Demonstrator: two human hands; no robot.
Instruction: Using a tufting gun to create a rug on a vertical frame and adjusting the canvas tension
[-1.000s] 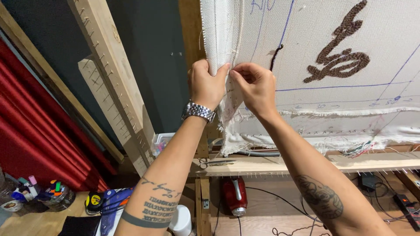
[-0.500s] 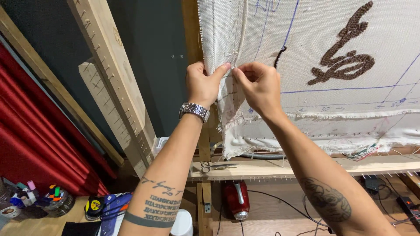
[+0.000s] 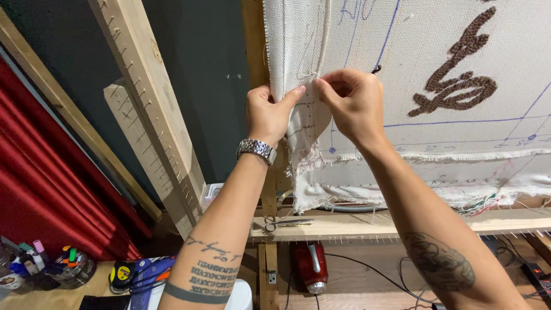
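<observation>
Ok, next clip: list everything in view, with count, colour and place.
backing cloth: one, cream with blue lines, stretched on frame, upper right
tufted shape: one, brown, on the cloth
wooden frame: one, pale, its bottom rail under the cloth
spare planks: two, pale, with nails, leaning left
scissors: one pair, metal, on the rail
curtain: one, red, far left
marker pens: several, mixed colours, lower left
wristwatch: one, silver, left wrist
left hand: pinching the cloth edge
right hand: pinching beside it
</observation>
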